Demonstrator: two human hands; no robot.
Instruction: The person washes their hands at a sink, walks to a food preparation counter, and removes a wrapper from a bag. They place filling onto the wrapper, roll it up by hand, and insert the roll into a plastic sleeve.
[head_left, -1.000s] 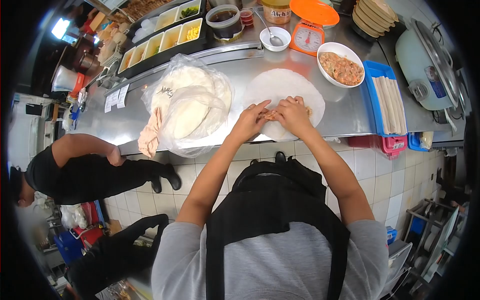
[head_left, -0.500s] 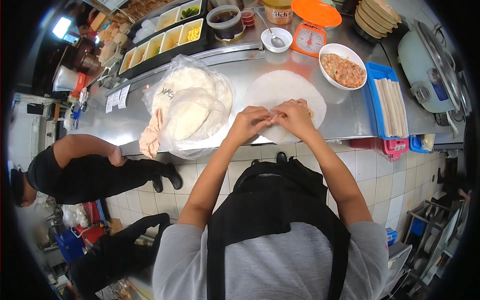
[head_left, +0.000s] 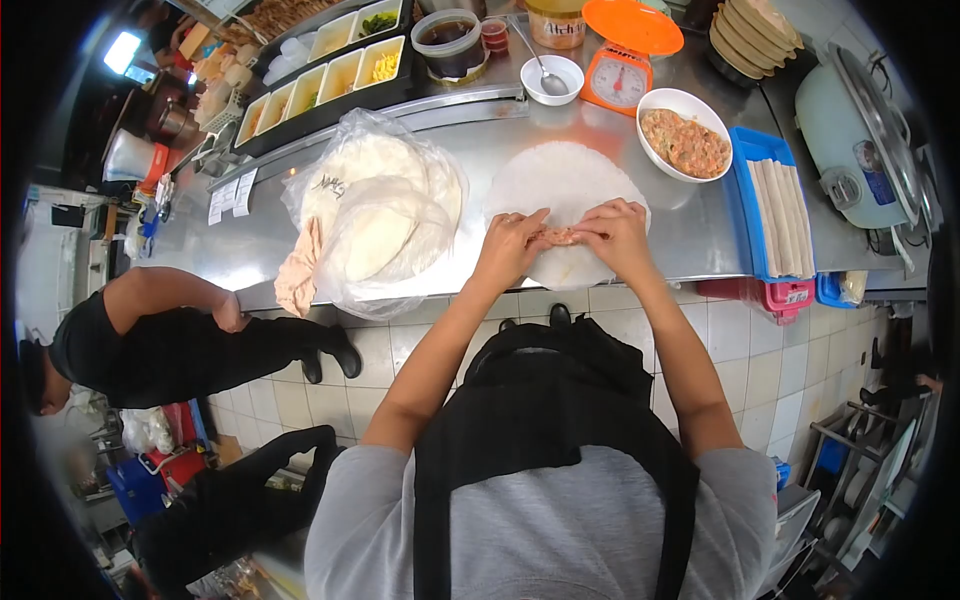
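Note:
A round white wrapper (head_left: 568, 180) lies flat on the steel counter in front of me. Across its near half runs a short strip of pinkish minced filling (head_left: 558, 238). My left hand (head_left: 508, 247) pinches the strip's left end, its fingertips closed on the filling. At the right end, my right hand (head_left: 618, 236) is closed too, thumb and fingers pressing the filling together. Beyond the wrapper to the right stands a white bowl (head_left: 648, 120) of the same orange-pink minced mixture.
A plastic bag of wrappers (head_left: 380, 225) lies left, with a crumpled cloth (head_left: 298, 270). An orange scale (head_left: 615, 78), a small bowl with spoon (head_left: 565, 92) and black condiment bins (head_left: 330, 105) line the back. Rolls (head_left: 782, 215) fill a blue tray (head_left: 748, 160). A co-worker (head_left: 150, 340) stands left.
My hands have moved apart, the right one shifting rightward, and more of the filling strip shows between them. The wrapper stays in place.

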